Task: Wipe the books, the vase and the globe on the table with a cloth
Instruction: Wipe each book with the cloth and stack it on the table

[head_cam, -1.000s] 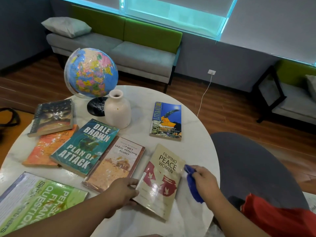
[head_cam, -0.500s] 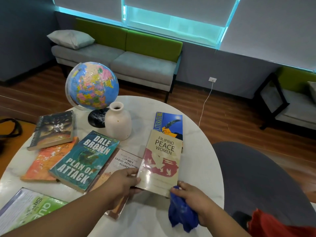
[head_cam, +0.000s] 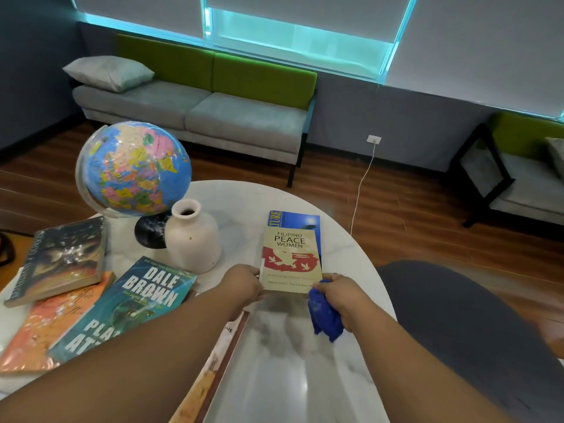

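Observation:
The beige "Filipino Peace Women" book (head_cam: 291, 257) lies on top of a blue book (head_cam: 300, 218) at the right of the white marble table (head_cam: 283, 355). My left hand (head_cam: 244, 285) grips its near left corner. My right hand (head_cam: 338, 293) holds a crumpled blue cloth (head_cam: 325, 315) and touches the book's near right corner. A globe (head_cam: 134, 167) and a cream vase (head_cam: 192, 236) stand at the back left. The teal Dale Brown book (head_cam: 134, 303), an orange book (head_cam: 45, 322), a dark book (head_cam: 61, 261) and a tan book (head_cam: 213, 367) under my left arm lie to the left.
A grey beanbag (head_cam: 464, 325) sits right of the table. Behind the table stands a grey and green sofa (head_cam: 198, 108) with a pillow. An armchair (head_cam: 518, 178) is at the far right, and a white cable (head_cam: 360, 190) hangs from a wall socket.
Both hands have carried the Peace Women book away from me and set it on the blue book. The view has tilted up and moved closer.

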